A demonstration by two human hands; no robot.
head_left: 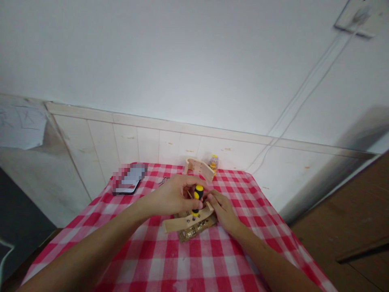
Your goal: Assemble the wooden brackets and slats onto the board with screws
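My left hand (173, 196) is closed around a short screwdriver (198, 192) with a black and yellow handle. The screwdriver stands nearly upright, its lower end at the holes in a curved pale wooden piece (176, 224). At the raised right end of this piece, the fingers of my right hand (226, 211) are closed on the wood. Underneath lies a shiny brown patterned packet (190, 234), partly covered by the wood. Whether the screwdriver tip sits in a screw is too small to tell.
Behind my hands stand another curved wooden piece (199, 167) and a small clear container (213, 163) with yellow parts. A phone (129, 187) lies at the back left of the red-and-white checked tablecloth (194, 265). A white wall (182, 61) rises behind the table.
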